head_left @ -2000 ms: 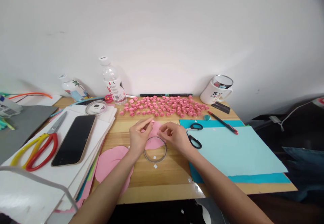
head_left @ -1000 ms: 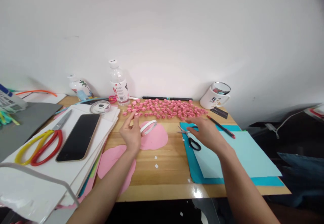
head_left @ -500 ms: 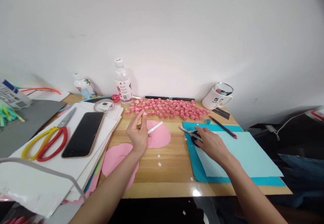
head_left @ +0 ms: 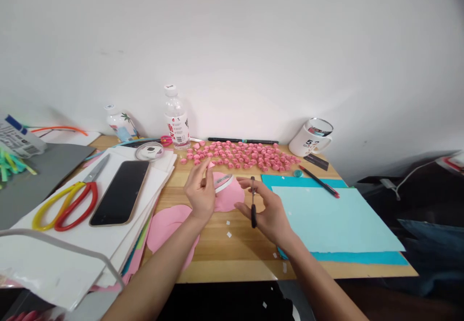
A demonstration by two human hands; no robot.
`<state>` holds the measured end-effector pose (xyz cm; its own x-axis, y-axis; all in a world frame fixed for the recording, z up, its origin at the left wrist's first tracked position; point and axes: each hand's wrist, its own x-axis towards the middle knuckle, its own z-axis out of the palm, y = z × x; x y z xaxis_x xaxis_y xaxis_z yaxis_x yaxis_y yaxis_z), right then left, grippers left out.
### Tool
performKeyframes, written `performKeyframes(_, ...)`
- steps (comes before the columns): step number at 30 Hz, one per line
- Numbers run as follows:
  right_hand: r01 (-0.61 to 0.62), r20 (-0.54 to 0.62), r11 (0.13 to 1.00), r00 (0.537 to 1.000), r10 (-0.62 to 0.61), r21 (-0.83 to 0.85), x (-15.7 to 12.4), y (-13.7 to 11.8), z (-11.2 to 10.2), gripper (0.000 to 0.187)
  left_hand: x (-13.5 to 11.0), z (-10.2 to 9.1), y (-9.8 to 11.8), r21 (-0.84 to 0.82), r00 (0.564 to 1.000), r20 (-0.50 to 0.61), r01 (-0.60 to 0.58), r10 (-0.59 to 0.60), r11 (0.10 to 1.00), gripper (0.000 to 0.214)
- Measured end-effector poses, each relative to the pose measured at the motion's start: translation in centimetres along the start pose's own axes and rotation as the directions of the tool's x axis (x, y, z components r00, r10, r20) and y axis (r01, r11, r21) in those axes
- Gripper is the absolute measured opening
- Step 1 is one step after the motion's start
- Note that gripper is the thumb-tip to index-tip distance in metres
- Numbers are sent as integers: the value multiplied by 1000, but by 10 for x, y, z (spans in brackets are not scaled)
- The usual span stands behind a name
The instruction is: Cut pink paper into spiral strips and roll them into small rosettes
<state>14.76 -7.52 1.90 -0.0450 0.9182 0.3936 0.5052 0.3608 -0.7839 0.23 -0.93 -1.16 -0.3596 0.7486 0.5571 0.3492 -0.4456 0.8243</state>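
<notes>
Pink piece [head_left: 210, 165] and scissors [head_left: 253, 217] held above the desk [head_left: 224, 258].
Left hand [head_left: 201, 195]: grip pinched on the piece, tape [head_left: 225, 185] by its fingers, over pink paper [head_left: 231, 200]; right hand [head_left: 271, 210]: grip holding the scissors, thumb and forefinger parted.

Pink paper [head_left: 211, 165] in left grip [head_left: 201, 194], scissors [head_left: 253, 218] in right grip [head_left: 272, 213]

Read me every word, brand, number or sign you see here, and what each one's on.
"5", on the white mug; its other characters are unclear.
Clear bottle: red and black characters, barcode; too small to read.
Palm-tree bottle: red marking, blurred.
Plastic bag: barcode, unreadable print.
Tape roll: dark mark, illegible.
White ring at the left hand: grey print, illegible.
Dark card: nothing legible.
</notes>
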Motion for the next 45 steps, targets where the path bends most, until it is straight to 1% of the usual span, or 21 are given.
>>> performKeyframes(3, 114, -7, 993, 993, -114, -35, -1, -8, 14, 33, 0, 0, -1, 23, 999, -6, -42, 42, 999, 25)
performKeyframes(6, 206, -35, 974, 977, -210, -91, -4, -13, 18, 35, 0, 0, -1, 45, 998, -19, -65, 66, 997, 24)
performKeyframes(7, 240, -28, 964, 969, -245, -113, -5, -13, 19, 37, 0, 0, 0, 53, 997, -23, -72, 73, 996, 24)
performKeyframes(9, 304, 29, 937, 952, -304, -173, -9, -14, 19, 41, 1, -1, 1, 75, 995, -34, -87, 89, 993, 24)
performKeyframes(12, 380, 135, 889, 925, -356, -256, -13, -16, 19, 47, 1, -2, 3, 100, 994, -38, -98, 102, 990, 25)
performKeyframes(14, 429, 192, 865, 901, -389, -261, -15, -18, 18, 51, 2, -2, 5, 105, 992, -43, -110, 115, 988, 25)
performKeyframes(16, 461, 221, 849, 883, -413, -257, -16, -21, 17, 51, 2, -1, 4, 105, 991, -45, -117, 122, 988, 25)
performKeyframes(17, 449, 204, 849, 891, -405, -278, -15, -22, 17, 48, 2, -1, 3, 103, 992, -46, -113, 119, 988, 25)
performKeyframes(18, 410, 162, 852, 912, -377, -324, -15, -21, 16, 43, 2, -1, 2, 102, 993, -50, -103, 108, 989, 25)
performKeyframes(20, 257, 42, 850, 963, -268, -460, -12, -17, 14, 33, 3, 0, -1, 104, 994, -75, -73, 81, 992, 25)
performKeyframes(21, 169, 2, 830, 980, -198, -531, -11, -14, 12, 32, 4, 0, -2, 106, 993, -92, -62, 72, 992, 25)
performKeyframes(23, 51, 1, 779, 998, -64, -625, -9, -6, 11, 35, 5, -1, -3, 106, 991, -118, -52, 65, 993, 25)
performKeyframes(25, -12, 31, 758, 999, 43, -653, -8, -1, 10, 35, 5, -1, -2, 99, 990, -123, -53, 65, 994, 25)
performKeyframes(27, -48, 55, 770, 993, 107, -636, -8, 2, 12, 33, 5, -1, 0, 96, 990, -118, -61, 72, 994, 25)
performKeyframes(30, -96, 60, 800, 985, 163, -592, -7, -1, 16, 29, 3, 0, 3, 102, 991, -106, -76, 87, 992, 25)
performKeyframes(32, -139, 48, 794, 977, 207, -592, -5, -3, 20, 28, 1, 0, 4, 99, 992, -94, -71, 81, 993, 25)
performKeyframes(34, -165, 40, 771, 970, 240, -615, -3, -6, 22, 29, 0, 1, 4, 85, 994, -85, -66, 73, 994, 25)
performKeyframes(36, -163, 37, 744, 969, 245, -648, -1, -7, 24, 29, -1, 1, 3, 75, 995, -76, -64, 69, 995, 25)
performKeyframes(39, -130, 13, 709, 981, 192, -693, 0, -6, 23, 25, -2, 1, 2, 80, 995, -72, -56, 62, 995, 25)
performKeyframes(42, -105, 1, 706, 989, 149, -701, -1, -4, 21, 23, -3, 1, 1, 78, 997, -63, -50, 55, 996, 25)
performKeyframes(45, -123, 30, 714, 980, 198, -690, -2, -1, 18, 22, -3, 1, 1, 73, 996, -60, -68, 72, 995, 24)
